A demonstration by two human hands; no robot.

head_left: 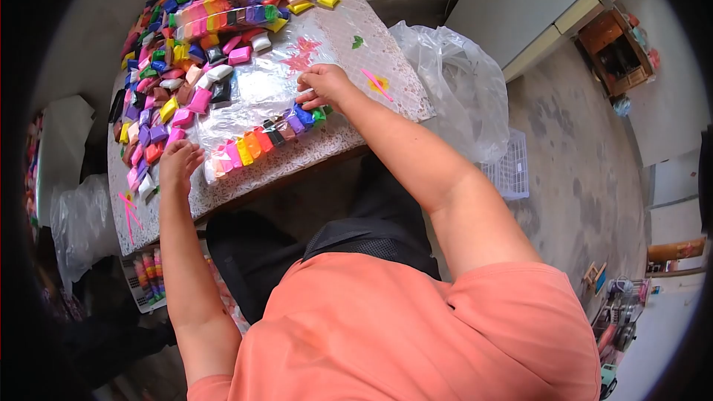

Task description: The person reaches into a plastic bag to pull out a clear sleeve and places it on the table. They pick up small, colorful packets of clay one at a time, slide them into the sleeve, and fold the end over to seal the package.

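A row of small coloured packets [256,145] in clear plastic lies along the near edge of the table, running from pale pink at the left to green at the right. My left hand [180,162] is just beyond its left end, beside a pink packet [176,136], with fingers loosely bent and apart. Above the row's right end is my right hand [323,87], its fingers half curled and apart over the clear plastic film [260,89]. Nothing shows in either hand. Behind the film, two more bagged rows of packets [223,22] lie side by side.
Loose coloured packets [160,74] are heaped along the table's left and far sides. Pink strips [376,84] lie on the patterned tabletop [401,96]. To the right hangs a clear plastic bag [460,89] above a white basket [509,167]. Packed rows [151,275] stand below the table at left.
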